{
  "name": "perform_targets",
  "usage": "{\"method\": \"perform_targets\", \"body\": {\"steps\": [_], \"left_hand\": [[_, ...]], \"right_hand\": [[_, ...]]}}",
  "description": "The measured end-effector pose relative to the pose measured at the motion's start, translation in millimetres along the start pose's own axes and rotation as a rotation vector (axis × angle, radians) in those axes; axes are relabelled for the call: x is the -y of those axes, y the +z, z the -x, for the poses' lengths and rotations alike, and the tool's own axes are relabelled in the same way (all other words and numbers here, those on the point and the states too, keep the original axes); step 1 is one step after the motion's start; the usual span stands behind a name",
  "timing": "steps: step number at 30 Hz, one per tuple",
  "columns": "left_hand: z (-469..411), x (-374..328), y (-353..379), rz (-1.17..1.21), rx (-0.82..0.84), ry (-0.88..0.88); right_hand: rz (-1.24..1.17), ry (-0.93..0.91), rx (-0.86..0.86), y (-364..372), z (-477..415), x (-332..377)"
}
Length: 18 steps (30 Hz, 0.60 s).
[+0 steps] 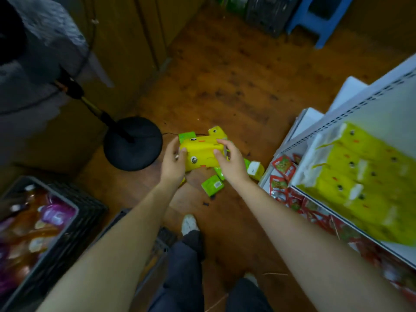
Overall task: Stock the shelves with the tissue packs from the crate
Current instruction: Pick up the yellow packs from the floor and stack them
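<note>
While left grip point(174, 162) and right grip point(229, 162) clasp its ends, the tissue pack point(200, 154) lies between them.

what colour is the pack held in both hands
Bright yellow, printed with cartoon eyes and small red marks: the tissue pack gripped between the left hand and right hand, head view.

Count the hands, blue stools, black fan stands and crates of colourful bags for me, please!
Hands: 2, the left hand and the right hand, gripping a yellow tissue bundle
Blue stools: 1
Black fan stands: 1
Crates of colourful bags: 1
Total: 5
</note>
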<state>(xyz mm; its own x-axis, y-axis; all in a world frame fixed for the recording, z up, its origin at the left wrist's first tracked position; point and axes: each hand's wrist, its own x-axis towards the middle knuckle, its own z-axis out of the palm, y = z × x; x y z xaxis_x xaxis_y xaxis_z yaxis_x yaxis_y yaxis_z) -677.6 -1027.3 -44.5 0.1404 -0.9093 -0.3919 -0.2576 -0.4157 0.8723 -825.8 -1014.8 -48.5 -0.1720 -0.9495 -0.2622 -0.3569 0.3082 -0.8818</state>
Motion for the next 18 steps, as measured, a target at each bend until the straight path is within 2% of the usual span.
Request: {"method": "perform_targets", "body": {"steps": [7,13,18], "left_hand": [[139,-37,49,0.044,0.020,0.049],[259,-55,129,0.029,0.141,0.072],[318,-65,191,-0.041,0.305,0.101]], "right_hand": [[-0.157,-0.003,-0.019,-100,122,-6],[0.018,-0.066,-0.119,-202,224,-36],[0.060,0.076,-0.197,-270,285,-72]]}}
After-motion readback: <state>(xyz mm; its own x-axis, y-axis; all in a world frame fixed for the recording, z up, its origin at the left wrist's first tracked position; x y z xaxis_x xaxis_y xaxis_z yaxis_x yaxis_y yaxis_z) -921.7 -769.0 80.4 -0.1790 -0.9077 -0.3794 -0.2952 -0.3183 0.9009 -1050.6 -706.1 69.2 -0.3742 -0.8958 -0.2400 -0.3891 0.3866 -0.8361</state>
